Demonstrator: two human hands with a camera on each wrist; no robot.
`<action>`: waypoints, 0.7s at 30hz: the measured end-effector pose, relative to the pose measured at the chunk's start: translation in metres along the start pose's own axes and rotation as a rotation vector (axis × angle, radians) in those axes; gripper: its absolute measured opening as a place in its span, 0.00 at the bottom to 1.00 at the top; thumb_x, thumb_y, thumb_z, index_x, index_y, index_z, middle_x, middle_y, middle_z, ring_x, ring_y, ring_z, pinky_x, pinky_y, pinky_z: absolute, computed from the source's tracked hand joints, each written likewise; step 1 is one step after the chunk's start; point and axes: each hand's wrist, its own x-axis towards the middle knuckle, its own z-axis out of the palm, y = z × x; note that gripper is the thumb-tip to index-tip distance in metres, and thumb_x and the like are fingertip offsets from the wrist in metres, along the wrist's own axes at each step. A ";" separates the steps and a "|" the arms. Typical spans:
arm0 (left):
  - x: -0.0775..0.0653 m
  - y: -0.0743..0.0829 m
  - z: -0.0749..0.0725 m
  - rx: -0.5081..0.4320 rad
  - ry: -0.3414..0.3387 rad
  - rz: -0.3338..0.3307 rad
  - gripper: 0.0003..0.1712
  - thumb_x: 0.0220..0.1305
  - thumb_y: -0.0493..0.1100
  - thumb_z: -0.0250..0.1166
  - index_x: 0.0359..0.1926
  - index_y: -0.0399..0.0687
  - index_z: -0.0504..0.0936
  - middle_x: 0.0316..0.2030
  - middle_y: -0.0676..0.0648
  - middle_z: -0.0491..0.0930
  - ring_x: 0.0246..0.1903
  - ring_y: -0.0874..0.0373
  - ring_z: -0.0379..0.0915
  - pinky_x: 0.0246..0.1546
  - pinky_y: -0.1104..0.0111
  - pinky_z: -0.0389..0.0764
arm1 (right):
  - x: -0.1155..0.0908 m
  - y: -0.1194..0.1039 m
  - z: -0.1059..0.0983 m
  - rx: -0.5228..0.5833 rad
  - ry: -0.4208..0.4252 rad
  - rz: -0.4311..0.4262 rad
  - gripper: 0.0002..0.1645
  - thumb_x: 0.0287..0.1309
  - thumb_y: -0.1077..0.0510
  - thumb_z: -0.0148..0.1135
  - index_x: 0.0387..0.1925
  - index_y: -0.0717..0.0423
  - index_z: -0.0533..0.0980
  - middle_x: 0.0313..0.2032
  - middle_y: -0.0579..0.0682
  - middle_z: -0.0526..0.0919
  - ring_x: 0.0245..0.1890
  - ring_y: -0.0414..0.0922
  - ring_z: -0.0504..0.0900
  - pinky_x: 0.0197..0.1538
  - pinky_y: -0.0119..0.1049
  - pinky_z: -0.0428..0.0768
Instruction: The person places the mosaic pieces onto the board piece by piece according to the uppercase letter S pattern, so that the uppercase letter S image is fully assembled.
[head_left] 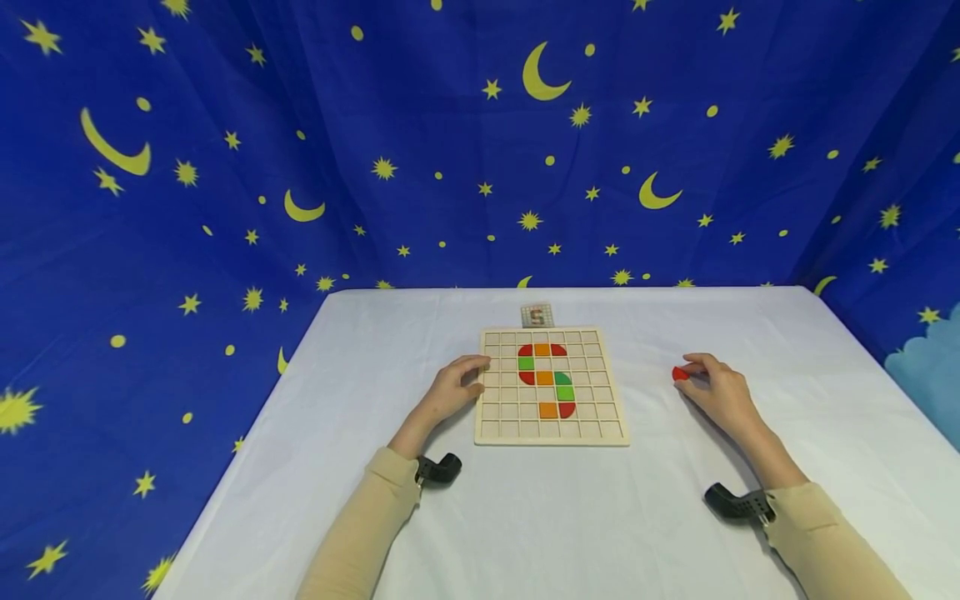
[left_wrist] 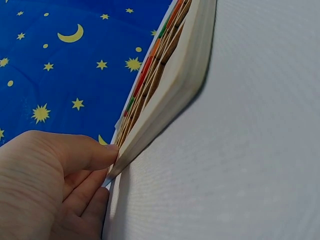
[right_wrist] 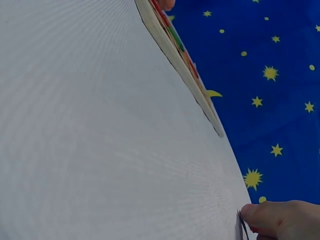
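A wooden grid board (head_left: 495,436) lies on the table, with red, orange and green tiles set in its squares in an S-like shape. My left hand (head_left: 452,387) holds the board's left edge, thumb and fingertips at the rim; the left wrist view shows this hand (left_wrist: 55,175) from close by. To the right of the board, my right hand (head_left: 722,398) pinches a red piece (head_left: 678,374) between thumb and fingers, low over the cloth. In the right wrist view this hand (right_wrist: 280,218) mostly hides the piece.
Just behind the board lies a small pattern card (head_left: 537,316) with an S-shaped figure on a grid. A white cloth (head_left: 555,517) covers the table. Blue curtains (head_left: 450,125) with yellow stars and moons stand behind and at the sides.
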 end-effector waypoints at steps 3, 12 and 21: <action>0.000 0.000 0.000 -0.006 0.001 0.000 0.26 0.59 0.29 0.62 0.60 0.40 0.73 0.59 0.43 0.71 0.60 0.50 0.66 0.63 0.65 0.66 | 0.002 -0.004 -0.002 0.015 0.017 -0.020 0.27 0.47 0.68 0.70 0.50 0.69 0.71 0.36 0.65 0.82 0.41 0.66 0.78 0.46 0.61 0.72; 0.000 -0.001 0.000 -0.027 0.013 0.015 0.26 0.58 0.28 0.62 0.60 0.39 0.74 0.58 0.43 0.72 0.59 0.50 0.67 0.61 0.64 0.68 | 0.011 -0.020 -0.008 0.048 0.008 -0.055 0.28 0.49 0.68 0.68 0.53 0.68 0.71 0.39 0.63 0.83 0.43 0.65 0.78 0.47 0.62 0.72; -0.001 -0.002 0.000 -0.020 0.005 0.037 0.26 0.59 0.29 0.62 0.60 0.38 0.73 0.58 0.41 0.72 0.59 0.48 0.67 0.62 0.62 0.67 | 0.025 -0.054 -0.003 0.091 -0.024 -0.085 0.27 0.50 0.67 0.67 0.54 0.65 0.71 0.41 0.60 0.83 0.44 0.61 0.78 0.48 0.60 0.74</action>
